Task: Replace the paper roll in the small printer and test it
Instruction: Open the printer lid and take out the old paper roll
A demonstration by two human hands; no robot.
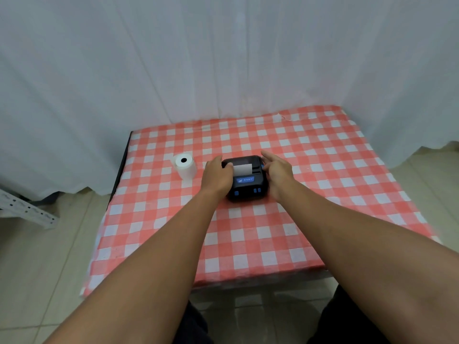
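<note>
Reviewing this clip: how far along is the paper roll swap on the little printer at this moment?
Done: nothing certain. A white paper strip shows at the top of the small black printer with blue buttons, and a white paper roll stands apart on the red-and-white checked tablecloth. In hand: the left hand and right hand grip the printer's sides. Left: whether a swap happened is unclear; testing remains.

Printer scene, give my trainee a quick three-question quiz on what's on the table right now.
1. True or false: both hands touch the printer.
2. Where does the spare paper roll stand? A) left of the printer B) on top of it C) on the floor
3. What pattern has the tablecloth?

Key: 1 true: the left hand and right hand flank it. 2 A. 3 red and white checks.
</note>
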